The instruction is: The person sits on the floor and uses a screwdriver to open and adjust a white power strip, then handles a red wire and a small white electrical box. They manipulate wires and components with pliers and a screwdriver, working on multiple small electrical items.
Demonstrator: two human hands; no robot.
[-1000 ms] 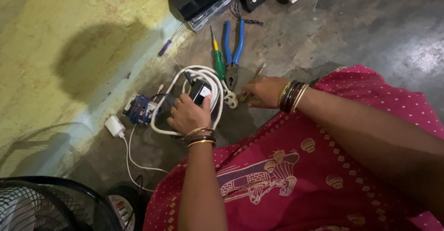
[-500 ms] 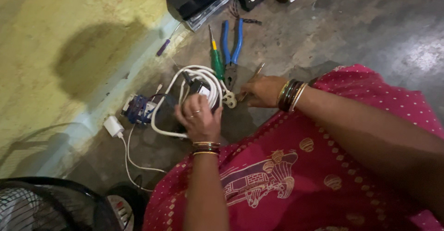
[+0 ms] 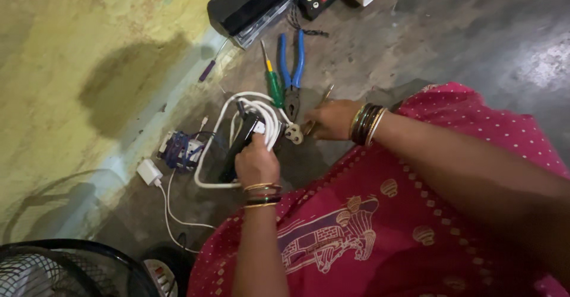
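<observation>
Grey concrete floor (image 3: pixel 451 29) meets a yellow wall. Left hand (image 3: pixel 257 163) has its fingers clenched round a black device (image 3: pixel 239 145) wrapped in white cable (image 3: pixel 261 110). Right hand (image 3: pixel 332 120) pinches a small brass-coloured tool (grip unclear) beside the white plug (image 3: pixel 293 133). Beyond the fingers lie blue-handled pliers (image 3: pixel 292 71), a green screwdriver (image 3: pixel 272 83) and a black box (image 3: pixel 252 1).
</observation>
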